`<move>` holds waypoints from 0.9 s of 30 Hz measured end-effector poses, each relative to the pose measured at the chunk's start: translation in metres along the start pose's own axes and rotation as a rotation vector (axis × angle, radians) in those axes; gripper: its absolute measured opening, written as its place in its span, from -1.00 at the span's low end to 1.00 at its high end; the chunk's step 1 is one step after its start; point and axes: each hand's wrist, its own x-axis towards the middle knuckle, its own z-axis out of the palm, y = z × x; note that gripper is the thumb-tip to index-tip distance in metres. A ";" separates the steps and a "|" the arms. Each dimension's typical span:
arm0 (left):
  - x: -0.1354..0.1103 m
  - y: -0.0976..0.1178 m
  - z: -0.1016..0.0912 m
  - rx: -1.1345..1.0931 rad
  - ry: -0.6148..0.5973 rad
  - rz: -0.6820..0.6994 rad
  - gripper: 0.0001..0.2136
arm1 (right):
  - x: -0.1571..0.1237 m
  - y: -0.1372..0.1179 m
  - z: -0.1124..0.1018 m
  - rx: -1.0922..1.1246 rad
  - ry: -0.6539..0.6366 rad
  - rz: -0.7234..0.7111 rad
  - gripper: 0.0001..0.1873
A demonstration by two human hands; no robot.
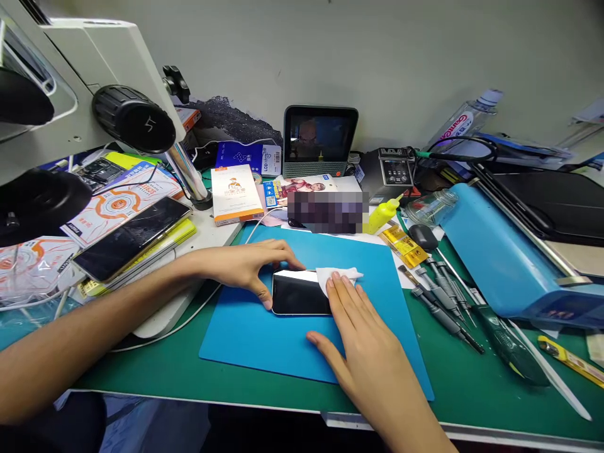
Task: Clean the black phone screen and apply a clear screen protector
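A smartphone [299, 294] with a dark screen lies face up on a blue mat [264, 343]. A bright reflection runs along its far side. My left hand [250, 267] grips the left end of the phone, thumb at the near left corner and fingertips at the far edge. With its fingers stretched flat, my right hand [361, 333] presses a white wipe [325, 277] against the right part of the screen. The wipe and my fingers hide the phone's right end.
A microscope [132, 119] stands at the left, near another phone [134, 239] on stacked boxes. Screwdrivers [446, 292], a yellow bottle [383, 215] and a blue machine [500, 258] sit at the right. A small display [321, 135] stands behind the mat.
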 end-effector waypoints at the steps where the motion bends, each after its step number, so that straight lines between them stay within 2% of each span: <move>1: 0.000 0.001 0.000 0.005 0.001 0.000 -0.27 | 0.005 0.001 0.001 0.004 0.000 0.010 -0.15; 9: -0.002 0.001 0.002 0.028 0.009 -0.010 -0.27 | 0.025 0.007 0.007 0.096 -0.056 0.074 -0.12; 19: -0.001 -0.002 0.001 0.006 0.018 0.029 -0.29 | -0.024 -0.010 -0.002 0.002 0.012 0.008 -0.06; 21: -0.001 -0.003 0.001 0.002 0.017 0.036 -0.29 | -0.019 -0.008 -0.001 0.006 0.012 0.007 -0.07; 27: -0.002 0.000 0.002 0.024 0.016 0.004 -0.28 | 0.019 -0.001 0.008 0.031 -0.018 0.045 -0.12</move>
